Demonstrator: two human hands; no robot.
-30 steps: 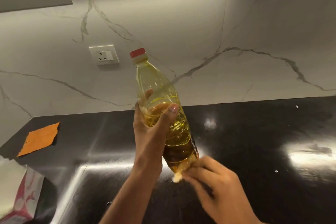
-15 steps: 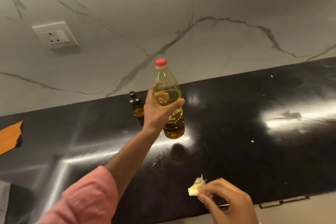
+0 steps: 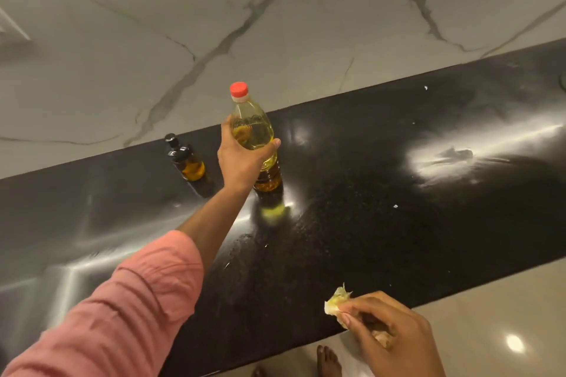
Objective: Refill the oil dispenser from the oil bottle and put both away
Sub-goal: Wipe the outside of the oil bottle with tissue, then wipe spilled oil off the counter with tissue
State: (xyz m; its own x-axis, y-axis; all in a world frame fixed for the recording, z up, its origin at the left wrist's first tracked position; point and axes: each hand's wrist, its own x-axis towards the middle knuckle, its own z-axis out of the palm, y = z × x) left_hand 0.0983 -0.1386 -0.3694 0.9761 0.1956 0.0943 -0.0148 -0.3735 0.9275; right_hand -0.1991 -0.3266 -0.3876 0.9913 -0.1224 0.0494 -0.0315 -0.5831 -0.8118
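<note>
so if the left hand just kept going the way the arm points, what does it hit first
Probably the marble wall. The left hand grips the oil bottle and reaches up and away across the black counter. The dispenser stands off to its left, out of that line. Depth is hard to judge.

Red-capped oil bottle (image 3: 255, 135) upright on counter, dark dispenser (image 3: 186, 159) beside

left arm outstretched, left hand (image 3: 242, 159) gripping; right hand (image 3: 389, 327) near body, pinching.

Pink rolled-up sleeve (image 3: 122, 309), bare feet (image 3: 329, 360)
</note>
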